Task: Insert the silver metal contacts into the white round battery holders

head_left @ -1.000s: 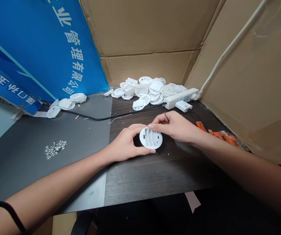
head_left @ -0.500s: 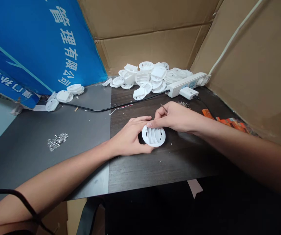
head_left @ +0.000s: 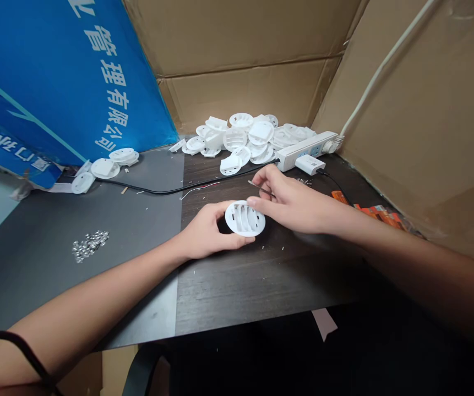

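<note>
A round white plastic part (head_left: 244,220) with curved ribs and small slots is tilted above the dark tabletop. My left hand (head_left: 210,234) is closed around its left side, thumb along the lower rim. At the part's upper right edge is my right hand (head_left: 288,198), fingers curled round a thin dark metal tool (head_left: 260,187) that points up and left. The right thumb lies at or touching the rim; contact is hard to tell. The tool's other end is hidden in the hand.
Similar white parts are heaped (head_left: 247,137) at the back beside a power strip (head_left: 306,149) with a white adapter (head_left: 310,164). More white parts (head_left: 107,167) lie left. Small shiny metal pieces (head_left: 90,245) rest on the grey mat. Orange packets (head_left: 371,212) lie right; a black cable (head_left: 166,191) crosses behind.
The white part and both hands appear slightly further left as the view shifts. In my right hand, the tool has swung so that more of it shows, pointing left.
</note>
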Tool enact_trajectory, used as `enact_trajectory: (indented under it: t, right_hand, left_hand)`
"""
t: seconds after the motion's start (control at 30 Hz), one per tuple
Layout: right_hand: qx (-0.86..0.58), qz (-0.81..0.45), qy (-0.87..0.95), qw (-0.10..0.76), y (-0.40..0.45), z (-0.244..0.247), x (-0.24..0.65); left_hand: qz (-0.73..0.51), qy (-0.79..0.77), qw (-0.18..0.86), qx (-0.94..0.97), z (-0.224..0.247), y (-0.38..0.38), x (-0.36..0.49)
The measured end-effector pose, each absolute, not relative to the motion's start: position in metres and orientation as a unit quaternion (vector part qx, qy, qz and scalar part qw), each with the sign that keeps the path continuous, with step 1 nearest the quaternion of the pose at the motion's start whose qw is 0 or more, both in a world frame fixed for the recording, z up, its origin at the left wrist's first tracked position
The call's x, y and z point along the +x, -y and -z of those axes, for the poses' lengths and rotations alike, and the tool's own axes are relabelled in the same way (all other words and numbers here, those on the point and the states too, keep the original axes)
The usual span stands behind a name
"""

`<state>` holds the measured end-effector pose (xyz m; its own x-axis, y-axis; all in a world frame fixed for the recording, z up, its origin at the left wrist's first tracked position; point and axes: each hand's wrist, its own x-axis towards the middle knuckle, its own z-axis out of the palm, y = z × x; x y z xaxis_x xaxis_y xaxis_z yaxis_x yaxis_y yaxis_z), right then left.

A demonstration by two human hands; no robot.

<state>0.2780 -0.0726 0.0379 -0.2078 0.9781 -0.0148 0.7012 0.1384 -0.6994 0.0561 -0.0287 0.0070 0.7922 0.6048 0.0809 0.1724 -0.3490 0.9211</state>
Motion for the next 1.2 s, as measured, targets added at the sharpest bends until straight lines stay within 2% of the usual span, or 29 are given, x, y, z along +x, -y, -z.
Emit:
enact_trajectory:
  t: [0.1,0.2,0.43,0.87,1.1,1.2]
  right_hand:
    - [-0.492,-0.209,0.800,0.273,0.078,-0.041,0.281]
    - [-0.420,-0.152,0.845,0.294,0.081,-0.033,0.284]
    - [-0.440,-0.052,0.856,0.266,0.083,-0.021,0.286]
    - [-0.414,-0.061,0.859,0.295,0.082,-0.022,0.284]
    - [-0.438,-0.072,0.854,0.272,0.084,-0.023,0.278]
    - [-0.439,-0.089,0.840,0.306,0.082,-0.022,0.276]
  left_hand:
    - [-0.243,-0.246,0.550,0.760,-0.006,0.024,0.053]
    - [-0.220,-0.231,0.583,0.748,-0.007,0.020,0.051]
    - [-0.211,-0.209,0.606,0.738,-0.005,0.021,0.051]
    - [-0.201,-0.212,0.605,0.741,-0.006,0.022,0.053]
    - [-0.202,-0.200,0.588,0.757,-0.005,0.024,0.053]
    - [-0.194,-0.199,0.575,0.770,-0.005,0.026,0.053]
